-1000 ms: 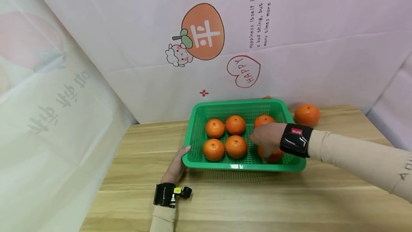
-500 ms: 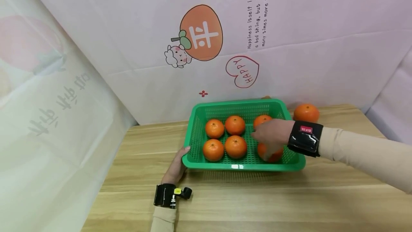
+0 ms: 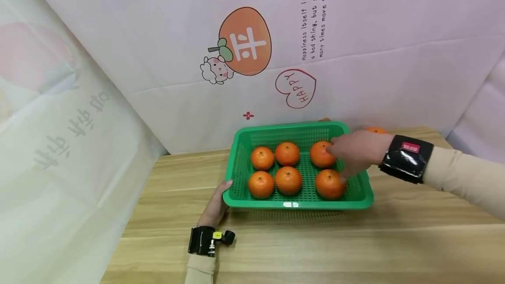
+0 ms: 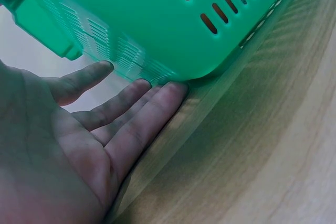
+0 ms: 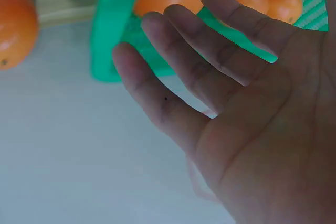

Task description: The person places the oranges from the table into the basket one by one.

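A green plastic basket point(image 3: 298, 205) holds several mandarins in two rows, among them a front right one point(image 3: 329, 184) and a back right one point(image 3: 322, 154). My left hand point(image 3: 214, 205) is at the basket's front left corner; in the left wrist view its straight fingers point(image 4: 142, 129) reach the basket's underside, touching it or nearly so. Over the basket's right side is my right hand point(image 3: 360, 150), fingers close to the two right-hand mandarins. The right wrist view shows its fingers point(image 5: 173, 111) spread and fairly straight, with nothing in the palm.
Outside the basket at the back right, another mandarin point(image 3: 375, 130) is partly hidden by the right hand. The wooden table point(image 3: 276, 249) meets a printed white cloth point(image 3: 189, 113) hanging behind. A small orange-brown thing point(image 3: 325, 119) peeks over the basket's back rim.
My right hand has drawn back to the right and slightly up from the front right mandarin, which is now more exposed and stays in the basket. The left hand holds its place.
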Motion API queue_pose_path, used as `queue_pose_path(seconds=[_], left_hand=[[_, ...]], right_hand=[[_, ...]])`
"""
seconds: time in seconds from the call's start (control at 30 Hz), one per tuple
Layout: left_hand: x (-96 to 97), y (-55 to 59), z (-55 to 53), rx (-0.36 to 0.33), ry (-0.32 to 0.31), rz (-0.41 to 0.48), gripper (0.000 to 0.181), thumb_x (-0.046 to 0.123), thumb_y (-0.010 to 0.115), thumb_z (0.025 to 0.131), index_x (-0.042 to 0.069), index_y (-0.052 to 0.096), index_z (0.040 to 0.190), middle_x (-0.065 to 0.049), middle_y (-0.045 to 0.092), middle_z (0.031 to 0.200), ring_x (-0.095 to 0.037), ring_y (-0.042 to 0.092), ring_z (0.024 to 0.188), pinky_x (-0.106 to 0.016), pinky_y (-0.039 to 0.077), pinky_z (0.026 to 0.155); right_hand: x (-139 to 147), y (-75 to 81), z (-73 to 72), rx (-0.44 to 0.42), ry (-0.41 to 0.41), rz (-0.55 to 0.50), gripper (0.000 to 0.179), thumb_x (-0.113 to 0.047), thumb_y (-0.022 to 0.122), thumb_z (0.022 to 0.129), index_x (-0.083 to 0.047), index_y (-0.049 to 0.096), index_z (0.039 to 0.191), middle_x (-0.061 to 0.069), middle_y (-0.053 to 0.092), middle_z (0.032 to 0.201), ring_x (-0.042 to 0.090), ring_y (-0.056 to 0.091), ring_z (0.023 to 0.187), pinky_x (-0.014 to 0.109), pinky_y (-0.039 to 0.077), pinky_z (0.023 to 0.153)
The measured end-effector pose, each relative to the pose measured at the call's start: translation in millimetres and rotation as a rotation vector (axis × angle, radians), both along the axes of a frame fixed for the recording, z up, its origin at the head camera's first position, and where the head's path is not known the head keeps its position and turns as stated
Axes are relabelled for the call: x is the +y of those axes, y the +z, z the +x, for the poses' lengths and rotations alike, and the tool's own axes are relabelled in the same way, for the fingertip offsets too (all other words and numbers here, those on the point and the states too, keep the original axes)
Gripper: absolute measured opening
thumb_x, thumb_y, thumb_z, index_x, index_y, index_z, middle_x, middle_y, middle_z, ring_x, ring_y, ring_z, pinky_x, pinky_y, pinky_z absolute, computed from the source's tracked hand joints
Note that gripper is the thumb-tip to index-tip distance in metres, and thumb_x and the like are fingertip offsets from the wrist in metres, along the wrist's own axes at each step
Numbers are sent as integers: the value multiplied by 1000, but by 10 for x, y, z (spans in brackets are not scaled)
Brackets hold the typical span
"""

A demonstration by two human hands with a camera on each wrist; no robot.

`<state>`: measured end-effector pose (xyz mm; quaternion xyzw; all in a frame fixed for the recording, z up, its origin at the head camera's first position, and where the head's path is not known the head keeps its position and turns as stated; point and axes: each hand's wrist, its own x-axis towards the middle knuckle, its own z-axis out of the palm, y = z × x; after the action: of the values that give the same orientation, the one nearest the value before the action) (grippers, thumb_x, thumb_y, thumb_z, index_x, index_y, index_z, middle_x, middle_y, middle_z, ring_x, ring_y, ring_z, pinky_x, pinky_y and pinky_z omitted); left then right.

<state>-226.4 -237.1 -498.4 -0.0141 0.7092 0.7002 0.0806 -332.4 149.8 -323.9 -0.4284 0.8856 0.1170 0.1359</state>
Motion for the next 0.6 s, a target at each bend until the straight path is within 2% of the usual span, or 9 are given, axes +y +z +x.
queue_pose_path(seconds=[0.03, 0.07, 0.17, 0.3, 0.43, 0.6], left_hand=[[-44, -46, -30, -6, -17, -3, 72, 51, 37, 103, 17, 29, 166, -15, 42, 164, -24, 44, 141, -56, 21, 125], [-49, -44, -31, -4, -23, -7, 72, 51, 37, 104, 16, 29, 166, -16, 41, 163, -24, 44, 141, -55, 21, 125], [-64, -40, -31, 0, -42, -12, 73, 51, 36, 104, 14, 27, 167, -18, 39, 164, -26, 43, 143, -56, 20, 125], [-71, -33, -29, 5, -42, -13, 74, 52, 37, 104, 15, 26, 167, -17, 38, 165, -27, 41, 144, -58, 18, 126], [-68, -34, -39, 11, -38, -2, 74, 52, 38, 103, 16, 26, 167, -16, 38, 166, -26, 40, 144, -58, 17, 126], [-63, -50, -46, 11, -35, -6, 72, 50, 37, 104, 15, 29, 166, -17, 42, 162, -20, 45, 137, -48, 24, 122]], right_hand=[[48, 10, -21, 18, 0, -12, 74, -52, 86, 80, -4, 67, 133, 21, 71, 129, 32, 72, 104, 50, 60, 85], [95, 15, -47, 43, 4, -24, 77, -52, 87, 78, -3, 67, 133, 23, 70, 129, 34, 72, 105, 51, 60, 86], [238, 19, -131, 115, 37, -87, 77, -53, 89, 75, -2, 69, 128, 15, 72, 116, 27, 70, 96, 49, 60, 83], [410, 42, -255, 190, 51, -170, 68, -52, 90, 75, -4, 70, 119, 4, 66, 97, 18, 61, 84, 43, 56, 75], [591, 103, -396, 225, -12, -201, 60, -50, 88, 78, -6, 70, 114, 4, 65, 96, 19, 62, 84, 43, 56, 74], [849, 126, -584, 256, -92, -180, 61, -49, 88, 77, -4, 68, 112, 10, 67, 100, 24, 65, 87, 46, 57, 74]])
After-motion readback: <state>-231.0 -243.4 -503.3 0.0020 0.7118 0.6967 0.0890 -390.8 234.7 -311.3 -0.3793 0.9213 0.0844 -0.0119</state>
